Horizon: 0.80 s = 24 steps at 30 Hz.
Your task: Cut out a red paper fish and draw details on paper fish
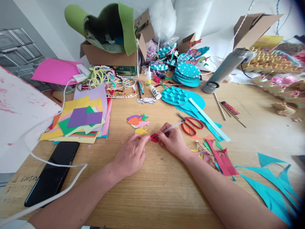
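A small red paper cutout (154,138) lies on the wooden table between my hands. My left hand (133,152) has its fingers pressed together at the cutout's left edge, pinning or pinching it. In my right hand (172,139) is a pen (175,125) with a clear barrel, its tip down at the red paper. Just beyond sit a yellow paper fish (141,131) and a small pile of coloured paper fish (137,121). Orange-handled scissors (192,124) rest to the right of the pen, their blades pointing away to the left.
Coloured paper sheets (83,119) and a black phone (53,173) lie at left, crossed by a white cable (78,165). Paper scraps (221,156) spread at right. Glue bottles (155,92), blue egg-carton discs (174,96) and a steel flask (225,70) stand farther back.
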Tool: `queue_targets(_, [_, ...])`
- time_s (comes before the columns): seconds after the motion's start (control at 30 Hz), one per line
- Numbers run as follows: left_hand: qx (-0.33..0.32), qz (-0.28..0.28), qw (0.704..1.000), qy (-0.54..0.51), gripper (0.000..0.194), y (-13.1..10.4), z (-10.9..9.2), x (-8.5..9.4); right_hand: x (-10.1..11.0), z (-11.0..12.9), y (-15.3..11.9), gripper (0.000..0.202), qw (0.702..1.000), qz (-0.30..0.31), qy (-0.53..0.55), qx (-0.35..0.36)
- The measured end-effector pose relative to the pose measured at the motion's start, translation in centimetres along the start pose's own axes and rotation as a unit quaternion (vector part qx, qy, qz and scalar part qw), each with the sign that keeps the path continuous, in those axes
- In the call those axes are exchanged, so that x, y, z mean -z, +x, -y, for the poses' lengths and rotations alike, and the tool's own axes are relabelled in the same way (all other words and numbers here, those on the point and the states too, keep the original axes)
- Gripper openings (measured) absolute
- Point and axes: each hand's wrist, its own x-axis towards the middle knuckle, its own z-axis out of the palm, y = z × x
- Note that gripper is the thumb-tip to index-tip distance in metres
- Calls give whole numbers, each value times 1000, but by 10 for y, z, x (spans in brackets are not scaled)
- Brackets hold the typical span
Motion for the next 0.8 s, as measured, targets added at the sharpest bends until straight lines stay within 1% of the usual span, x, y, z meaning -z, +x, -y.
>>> queue_targets(0.47, [1,0,1000,2,51,0,0,0,0,0,0,11,1000,8,-2,-3])
queue_targets(0.8, [2,-2,1000,2,54,1,0,0,1,2,0,12,1000,8,-19,3])
